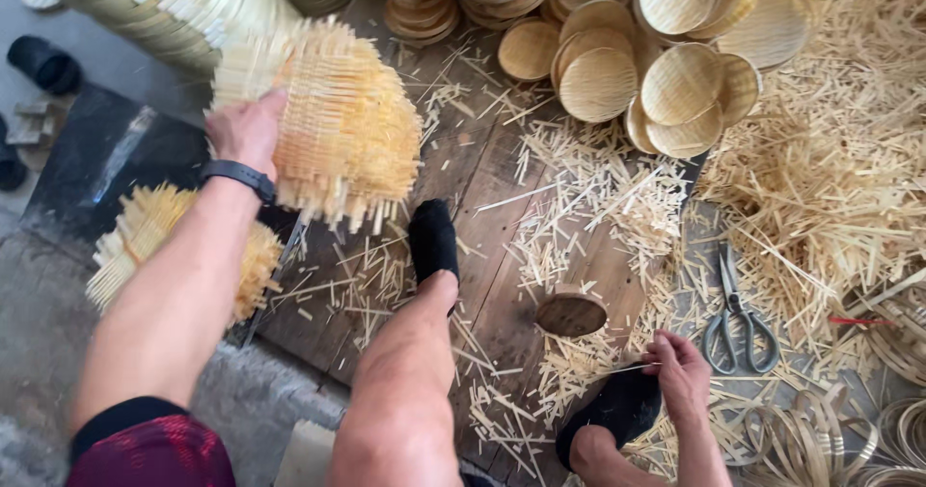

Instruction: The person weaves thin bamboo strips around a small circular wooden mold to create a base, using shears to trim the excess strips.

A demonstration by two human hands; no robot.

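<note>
My left hand (246,130), with a black band (238,176) on the wrist, grips the left edge of a thick stack of square woven bamboo mats (342,125) with loose fringe ends, held above the wooden board (482,174). My right hand (681,371) is low at the right, beside my right foot in a black sock (617,410). Its fingers pinch a thin bamboo strip (622,366) that points left. My left foot, also in a black sock (433,241), rests mid-board under the mat stack.
A second fringed mat stack (145,241) lies at the left under my forearm. Scissors (738,325) lie right of a round wooden disc (571,313). Round woven trays (680,87) pile at the back. Bamboo offcuts (830,178) heap on the right, coiled bamboo rings (820,439) at lower right.
</note>
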